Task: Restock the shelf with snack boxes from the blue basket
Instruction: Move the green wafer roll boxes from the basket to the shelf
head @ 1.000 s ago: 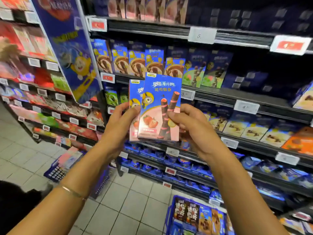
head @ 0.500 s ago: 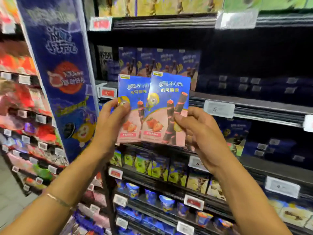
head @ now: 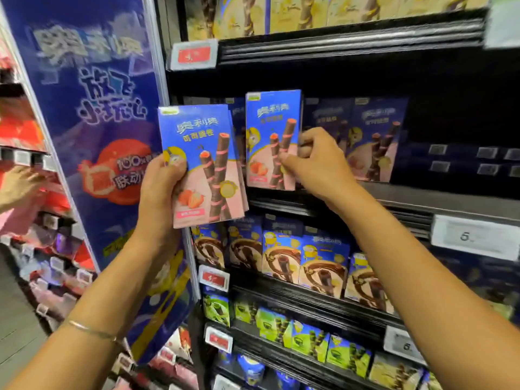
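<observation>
My right hand [head: 318, 161] pinches one box [head: 271, 139] by its right edge, upright at the shelf [head: 439, 199] front, face toward me, long axis vertical. My left hand [head: 161, 190] curls round the spare boxes [head: 202, 167], held upright just left of it. Light, stiff, slick card, I judge: grip the side edges, gently.

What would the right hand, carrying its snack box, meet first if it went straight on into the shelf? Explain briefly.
Probably the strawberry boxes standing on that shelf: the right hand holds its snack box in front of that row. How wide the gap between them is cannot be told.
</observation>
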### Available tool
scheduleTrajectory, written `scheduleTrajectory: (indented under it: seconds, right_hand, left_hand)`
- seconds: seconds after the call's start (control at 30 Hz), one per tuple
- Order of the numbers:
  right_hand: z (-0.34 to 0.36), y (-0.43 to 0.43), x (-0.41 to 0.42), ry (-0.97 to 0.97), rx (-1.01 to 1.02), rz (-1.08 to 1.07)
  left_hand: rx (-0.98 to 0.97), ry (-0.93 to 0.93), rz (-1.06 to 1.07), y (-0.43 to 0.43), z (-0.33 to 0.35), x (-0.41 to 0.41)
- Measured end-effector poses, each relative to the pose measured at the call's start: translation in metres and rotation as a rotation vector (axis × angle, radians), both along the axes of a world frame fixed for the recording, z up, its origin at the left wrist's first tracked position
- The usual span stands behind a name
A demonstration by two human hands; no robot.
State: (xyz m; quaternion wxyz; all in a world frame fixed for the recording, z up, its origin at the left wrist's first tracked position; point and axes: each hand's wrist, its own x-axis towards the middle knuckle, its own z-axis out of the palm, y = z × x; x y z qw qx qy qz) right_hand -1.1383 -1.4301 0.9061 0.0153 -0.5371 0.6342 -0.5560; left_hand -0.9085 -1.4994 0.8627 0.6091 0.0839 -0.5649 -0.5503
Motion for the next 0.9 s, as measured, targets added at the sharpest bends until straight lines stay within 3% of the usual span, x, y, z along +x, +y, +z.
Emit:
scheduleTrajectory:
  seconds: [0.2,0.33,0.8,0.9]
  right_hand:
    - [0.004,-0.071,0.030,0.172,0.091,-0.111]
    - [0.012,-0.095,0.045,0.188,0.029,-0.123]
    - [0.006,-0.098,0.043,0.367,0.129,-0.332]
    - [0.008,-0.093,0.039,0.329,0.154,-0.364]
  left_hand:
    - [-0.066,-0.023,-0.043,-0.033,0.000,0.001]
    - [-0.018,-0.029,-0.057,-0.043,-0.003,0.001]
    - [0.052,-0.026,-0.103,-0.052,0.013,-0.009]
    - [0.052,-0.024,-0.098,-0.049,0.016,-0.010]
